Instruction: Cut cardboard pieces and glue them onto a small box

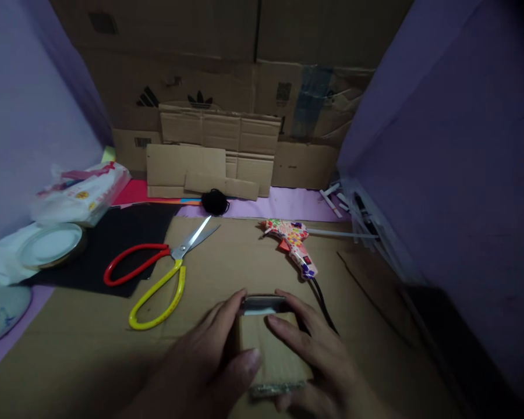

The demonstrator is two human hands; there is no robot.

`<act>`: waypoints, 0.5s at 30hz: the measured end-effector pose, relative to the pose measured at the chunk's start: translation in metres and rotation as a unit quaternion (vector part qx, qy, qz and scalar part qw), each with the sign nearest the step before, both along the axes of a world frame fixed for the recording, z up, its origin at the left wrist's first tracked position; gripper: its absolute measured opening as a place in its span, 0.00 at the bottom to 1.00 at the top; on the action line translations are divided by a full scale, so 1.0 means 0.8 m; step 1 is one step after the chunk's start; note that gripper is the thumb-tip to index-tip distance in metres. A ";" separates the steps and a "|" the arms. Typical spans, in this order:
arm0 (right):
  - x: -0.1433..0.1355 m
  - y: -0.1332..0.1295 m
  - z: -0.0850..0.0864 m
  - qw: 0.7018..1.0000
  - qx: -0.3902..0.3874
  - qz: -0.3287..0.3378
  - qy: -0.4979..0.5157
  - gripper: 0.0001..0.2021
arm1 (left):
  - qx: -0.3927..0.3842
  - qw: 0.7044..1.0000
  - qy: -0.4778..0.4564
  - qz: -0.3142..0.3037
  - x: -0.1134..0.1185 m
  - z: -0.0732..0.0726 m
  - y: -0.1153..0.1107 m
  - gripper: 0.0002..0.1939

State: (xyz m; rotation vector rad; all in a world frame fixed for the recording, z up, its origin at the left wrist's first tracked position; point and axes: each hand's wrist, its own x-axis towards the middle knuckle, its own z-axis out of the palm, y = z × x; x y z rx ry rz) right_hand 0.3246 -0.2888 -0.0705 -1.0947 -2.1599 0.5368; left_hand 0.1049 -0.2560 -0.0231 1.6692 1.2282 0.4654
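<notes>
A small cardboard box (279, 352) with a gap along its far edge is held between both hands, low in the middle of the head view. My left hand (220, 349) grips its left side, the thumb lying on the near left part of the top. My right hand (317, 349) wraps round the right side, one finger resting on the top and others at the near edge. Beyond the box lies a floral glue gun (291, 241) with a glue stick in its back. Open scissors (181, 250) with one red and one yellow handle lie to the left.
Cardboard pieces (186, 163) lean at the back behind a black yarn bundle (215, 202). Black paper (113, 250), a round lidded tin (55, 243) and a plastic packet (85, 192) are left. Glue sticks (375, 233) and a dark object (454, 343) lie right.
</notes>
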 end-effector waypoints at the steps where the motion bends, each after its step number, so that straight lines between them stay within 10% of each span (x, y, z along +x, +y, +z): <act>1: 0.000 0.001 0.001 1.000 0.001 0.000 0.002 0.33 | -0.015 1.000 -0.007 0.018 0.003 -0.003 0.000 0.30; 7: -0.002 0.002 0.000 1.000 0.002 -0.010 0.016 0.34 | -0.088 0.989 -0.026 0.119 0.011 -0.014 0.001 0.26; 15: -0.003 0.004 0.000 1.000 -0.003 -0.025 0.007 0.36 | -0.123 0.990 -0.015 0.075 0.012 -0.002 0.011 0.13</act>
